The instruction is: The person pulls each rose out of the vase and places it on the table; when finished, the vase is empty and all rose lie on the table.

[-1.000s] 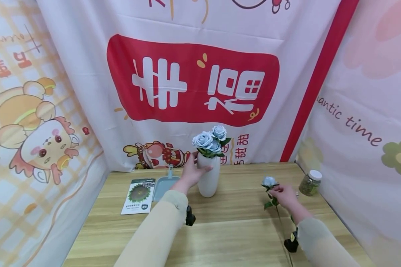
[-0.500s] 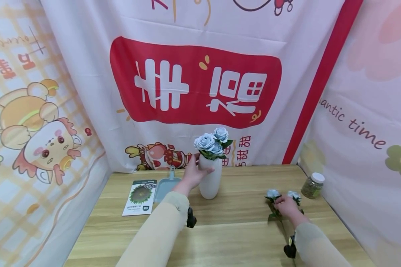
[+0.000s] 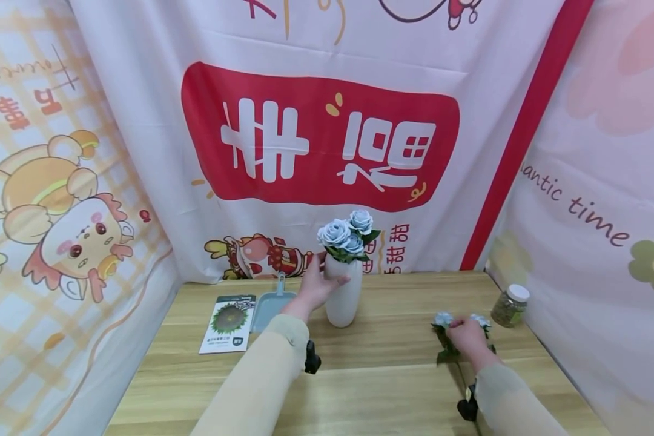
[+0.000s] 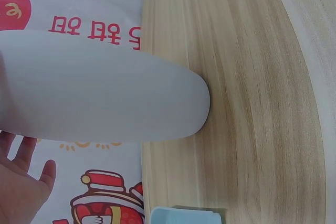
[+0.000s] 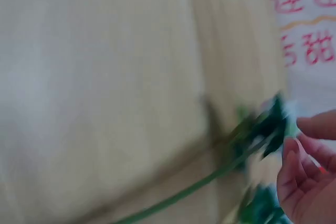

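Note:
In the head view my left hand point(image 3: 317, 286) grips the upper side of a tall white vase point(image 3: 344, 300), which stands on the table. Several pale blue roses point(image 3: 335, 233) with green leaves fill its mouth. The left wrist view shows the vase's smooth wall point(image 4: 115, 85) up close, with fingers at its side. Over on the right, my right hand point(image 3: 469, 339) pinches a blue rose point(image 3: 443, 320) just under its head. Its green stem point(image 5: 184, 195) trails back toward me above its shadow. A second blue rose point(image 3: 481, 321) shows beyond the hand, partly hidden by it.
A lidded jar point(image 3: 510, 306) of greenish contents stands at the table's right edge. At left lie a seed packet point(image 3: 227, 324) with a sunflower picture and a small light-blue dustpan point(image 3: 272, 306). Printed cloth point(image 3: 316, 139) hangs behind the wooden table point(image 3: 360, 393).
My right hand has shifted slightly lower, and the second rose beside it has come into sight. My left hand keeps its grip on the vase. The head view has tilted a little.

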Demonstrator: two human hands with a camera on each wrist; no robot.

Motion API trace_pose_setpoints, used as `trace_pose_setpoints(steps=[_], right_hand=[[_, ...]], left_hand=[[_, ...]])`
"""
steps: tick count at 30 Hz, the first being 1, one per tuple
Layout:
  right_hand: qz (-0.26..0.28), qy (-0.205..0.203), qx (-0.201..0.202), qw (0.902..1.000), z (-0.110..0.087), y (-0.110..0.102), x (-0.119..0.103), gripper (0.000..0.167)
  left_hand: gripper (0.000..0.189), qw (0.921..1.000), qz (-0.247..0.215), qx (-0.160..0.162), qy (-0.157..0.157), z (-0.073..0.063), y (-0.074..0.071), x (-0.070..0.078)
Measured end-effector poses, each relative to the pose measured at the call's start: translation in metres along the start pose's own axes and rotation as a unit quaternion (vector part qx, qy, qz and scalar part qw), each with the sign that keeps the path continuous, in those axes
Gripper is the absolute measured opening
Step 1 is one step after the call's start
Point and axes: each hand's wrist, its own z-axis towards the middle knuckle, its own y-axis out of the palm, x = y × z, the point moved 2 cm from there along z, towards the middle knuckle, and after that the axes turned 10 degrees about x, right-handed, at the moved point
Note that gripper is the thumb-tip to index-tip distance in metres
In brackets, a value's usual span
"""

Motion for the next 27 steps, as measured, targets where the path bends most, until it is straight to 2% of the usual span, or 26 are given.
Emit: trace_pose_setpoints(steps=[2, 6, 10, 13, 17, 22, 27], right_hand=[[0.01, 0.008, 0.014, 0.9998, 0.002, 0.0, -0.016, 0.018], [0.098, 0.016, 0.011, 0.995, 0.003, 0.004, -0.063, 0.025], [0.187, -0.026, -0.01, 0.982, -0.004, 0.006, -0.124, 0.028], [0.223, -0.059, -0.034, 0.9724, -0.013, 0.006, -0.168, 0.025], [0.241, -0.092, -0.077, 0.9631, -0.023, 0.009, -0.213, 0.02], [0.252, -0.124, -0.125, 0.9516, -0.028, 0.01, -0.249, 0.021], [0.246, -0.149, -0.205, 0.9357, -0.036, 0.01, -0.274, 0.04]], left_hand=[[0.086, 1.0, 0.0, 0.002, 0.0, 0.0, 0.0, -0.001], [0.087, 1.0, -0.004, 0.001, -0.003, 0.001, 0.0, -0.002], [0.087, 0.9999, -0.011, -0.002, -0.006, 0.001, 0.0, -0.002], [0.087, 0.9999, -0.013, -0.003, -0.005, 0.001, 0.0, -0.002], [0.087, 1.0, -0.005, 0.0, -0.002, 0.001, 0.0, -0.002], [0.087, 1.0, 0.002, 0.0, 0.008, 0.002, -0.001, -0.002], [0.084, 0.9999, -0.009, -0.003, 0.013, 0.001, -0.002, -0.002]])
